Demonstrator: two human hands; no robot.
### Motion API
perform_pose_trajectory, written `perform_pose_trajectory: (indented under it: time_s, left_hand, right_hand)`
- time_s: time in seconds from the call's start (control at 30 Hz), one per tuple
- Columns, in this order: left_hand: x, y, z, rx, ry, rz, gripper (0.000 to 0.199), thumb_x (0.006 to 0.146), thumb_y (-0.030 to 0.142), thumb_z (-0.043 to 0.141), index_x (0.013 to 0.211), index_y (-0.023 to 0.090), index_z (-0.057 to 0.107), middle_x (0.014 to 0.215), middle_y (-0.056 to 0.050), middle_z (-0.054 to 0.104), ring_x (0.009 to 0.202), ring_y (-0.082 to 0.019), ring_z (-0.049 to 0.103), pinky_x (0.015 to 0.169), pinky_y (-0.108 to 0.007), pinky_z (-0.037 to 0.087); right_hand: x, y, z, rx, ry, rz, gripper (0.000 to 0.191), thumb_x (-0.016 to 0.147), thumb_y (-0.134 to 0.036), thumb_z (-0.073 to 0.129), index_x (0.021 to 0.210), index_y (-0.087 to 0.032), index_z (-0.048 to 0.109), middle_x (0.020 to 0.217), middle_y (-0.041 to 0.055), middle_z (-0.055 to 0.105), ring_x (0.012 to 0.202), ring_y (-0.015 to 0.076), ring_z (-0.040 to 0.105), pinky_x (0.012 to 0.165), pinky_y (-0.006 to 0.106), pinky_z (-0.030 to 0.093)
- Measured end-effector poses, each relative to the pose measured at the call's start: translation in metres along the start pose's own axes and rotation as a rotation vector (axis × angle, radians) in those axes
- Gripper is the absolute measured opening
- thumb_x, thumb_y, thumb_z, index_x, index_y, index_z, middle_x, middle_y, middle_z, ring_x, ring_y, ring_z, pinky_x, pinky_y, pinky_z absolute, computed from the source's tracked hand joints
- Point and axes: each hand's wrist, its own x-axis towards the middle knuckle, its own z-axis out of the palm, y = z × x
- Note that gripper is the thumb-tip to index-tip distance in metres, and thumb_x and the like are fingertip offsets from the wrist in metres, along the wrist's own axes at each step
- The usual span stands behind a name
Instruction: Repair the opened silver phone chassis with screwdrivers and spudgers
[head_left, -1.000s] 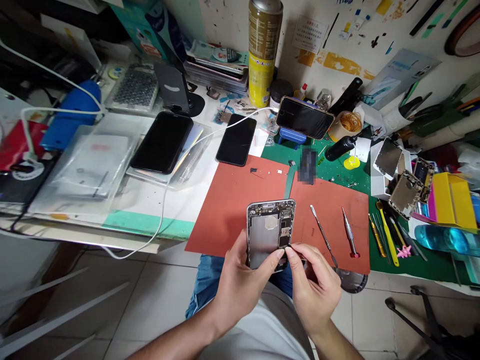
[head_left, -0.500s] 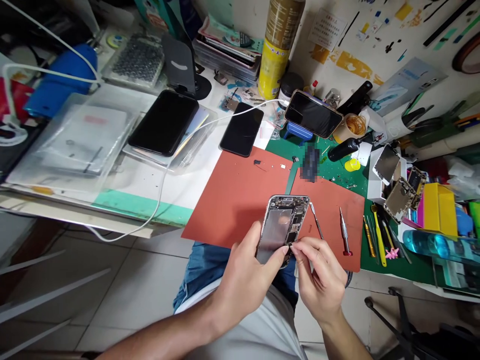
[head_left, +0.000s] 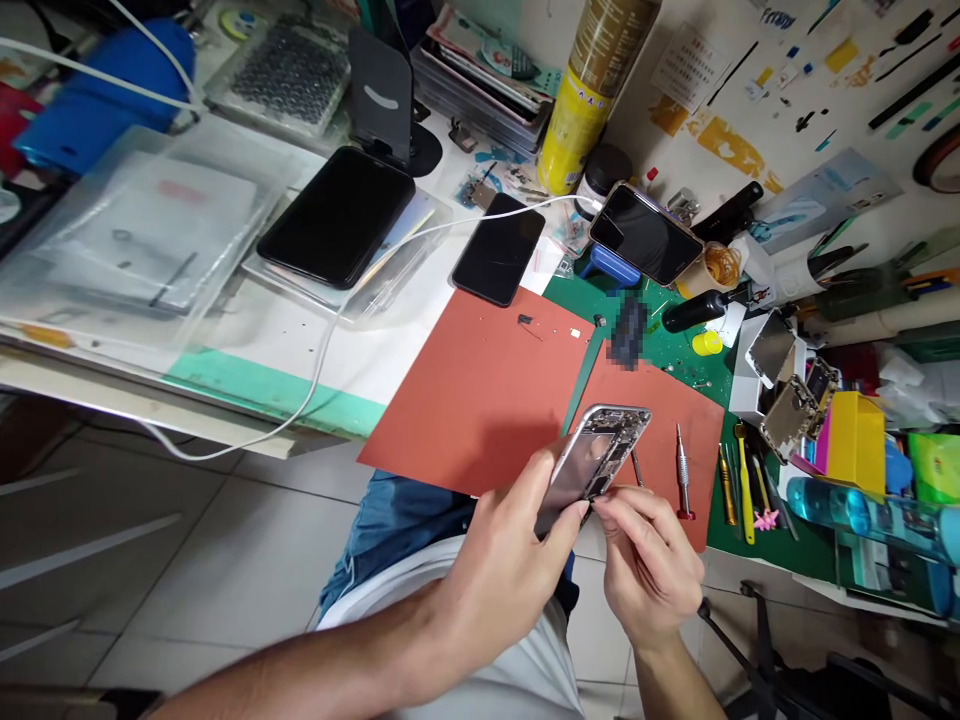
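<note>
The fingers of the left hand are closed around a phone's metal rear housing, with the fingertips curled against its long edge. The housing is held tilted in the air above a red silicone mat, its exposed logic board facing up. The fingertips of the right hand are brought close together at the housing's lower edge; whether anything small is pinched between them cannot be told.

A steel spudger is partly hidden behind the housing, and a screwdriver with a red end lies just beside it on the mat. A strip of green cutting mat extends beyond the red mat, and opened phone housings are placed to the right. Farther up the bench, a phone on a blue stand is propped near a yellow-and-gold spray can. Two black phones lie to the left, and a white cable runs down past the bench edge.
</note>
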Motion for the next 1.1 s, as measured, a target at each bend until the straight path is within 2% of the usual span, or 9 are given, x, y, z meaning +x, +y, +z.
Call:
perform_pose_trajectory:
  time_s: [0.1, 0.27, 0.4, 0.47, 0.5, 0.63, 0.7, 0.83, 1.1]
  left_hand:
    - [-0.001, 0.001, 0.001, 0.038, -0.009, 0.027, 0.006, 0.1, 0.022, 0.061, 0.099, 0.028, 0.059, 0.087, 0.004, 0.078, 0.07, -0.019, 0.071, 0.066, -0.027, 0.052]
    - [-0.002, -0.001, 0.003, 0.036, -0.012, 0.051, 0.015, 0.102, 0.02, 0.06, 0.114, 0.028, 0.064, 0.107, 0.001, 0.082, 0.086, -0.02, 0.08, 0.066, -0.026, 0.054]
    - [-0.002, 0.0, 0.004, 0.014, -0.002, 0.092, 0.021, 0.102, 0.019, 0.062, 0.12, 0.029, 0.066, 0.111, 0.001, 0.083, 0.096, -0.021, 0.082, 0.076, -0.025, 0.061]
    - [-0.002, 0.001, 0.004, -0.012, 0.006, 0.138, 0.023, 0.103, 0.02, 0.063, 0.125, 0.029, 0.067, 0.114, -0.001, 0.082, 0.1, -0.02, 0.082, 0.086, -0.025, 0.063]
    - [-0.003, 0.001, 0.004, -0.021, 0.013, 0.167, 0.025, 0.104, 0.02, 0.064, 0.127, 0.029, 0.067, 0.117, -0.002, 0.082, 0.103, -0.02, 0.082, 0.091, -0.025, 0.063]
    - [-0.004, -0.002, 0.006, 0.007, 0.072, 0.322, 0.035, 0.104, 0.01, 0.062, 0.137, 0.022, 0.064, 0.129, -0.007, 0.079, 0.116, -0.02, 0.079, 0.103, -0.025, 0.062]
    - [-0.005, -0.005, 0.008, 0.041, 0.102, 0.387, 0.038, 0.103, 0.005, 0.062, 0.138, 0.019, 0.062, 0.132, -0.008, 0.079, 0.118, -0.018, 0.078, 0.108, -0.023, 0.059]
    - [-0.008, -0.008, 0.011, 0.063, 0.12, 0.439, 0.044, 0.1, 0.001, 0.063, 0.14, 0.02, 0.06, 0.132, -0.005, 0.079, 0.12, -0.016, 0.077, 0.112, -0.02, 0.056]
    - [-0.007, -0.003, 0.012, 0.11, 0.112, 0.408, 0.038, 0.101, 0.002, 0.063, 0.134, 0.02, 0.059, 0.134, -0.004, 0.077, 0.118, -0.012, 0.076, 0.112, -0.013, 0.052]
  right_hand:
    - [-0.001, 0.002, -0.001, -0.014, -0.007, -0.009, 0.053, 0.094, 0.007, 0.065, 0.132, -0.028, 0.077, 0.104, 0.0074, 0.075, 0.088, 0.0229, 0.076, 0.072, 0.037, 0.065]
    - [-0.003, 0.006, 0.0, -0.029, 0.009, -0.037, 0.059, 0.093, 0.007, 0.065, 0.137, -0.03, 0.075, 0.105, 0.0072, 0.076, 0.089, 0.0237, 0.077, 0.073, 0.039, 0.067]
    - [-0.003, 0.004, 0.002, -0.006, 0.049, -0.047, 0.057, 0.092, 0.008, 0.066, 0.136, -0.027, 0.077, 0.105, 0.0077, 0.077, 0.09, 0.0236, 0.077, 0.074, 0.039, 0.066]
    - [-0.002, 0.001, 0.004, 0.038, 0.1, 0.028, 0.048, 0.091, 0.006, 0.07, 0.126, -0.026, 0.08, 0.101, 0.0064, 0.077, 0.088, 0.0219, 0.076, 0.074, 0.036, 0.066]
    - [-0.003, -0.002, 0.005, 0.079, 0.125, 0.11, 0.042, 0.091, 0.004, 0.073, 0.119, -0.025, 0.081, 0.098, 0.0056, 0.077, 0.086, 0.0208, 0.075, 0.073, 0.034, 0.065]
    - [-0.006, -0.01, 0.011, 0.383, 0.169, 0.571, 0.013, 0.095, -0.014, 0.079, 0.103, -0.024, 0.08, 0.093, 0.0035, 0.076, 0.083, 0.017, 0.074, 0.072, 0.027, 0.064]
    - [-0.009, -0.012, 0.013, 0.514, 0.177, 0.7, 0.008, 0.096, -0.019, 0.081, 0.102, -0.024, 0.08, 0.093, 0.0028, 0.077, 0.084, 0.0156, 0.075, 0.075, 0.025, 0.063]
    - [-0.011, -0.01, 0.013, 0.568, 0.2, 0.754, 0.009, 0.094, -0.02, 0.084, 0.101, -0.025, 0.082, 0.093, 0.0012, 0.079, 0.083, 0.0135, 0.075, 0.077, 0.022, 0.062]
    - [-0.012, -0.003, 0.013, 0.535, 0.189, 0.694, 0.015, 0.091, -0.015, 0.085, 0.101, -0.027, 0.083, 0.096, 0.0001, 0.082, 0.085, 0.0134, 0.077, 0.079, 0.022, 0.063]
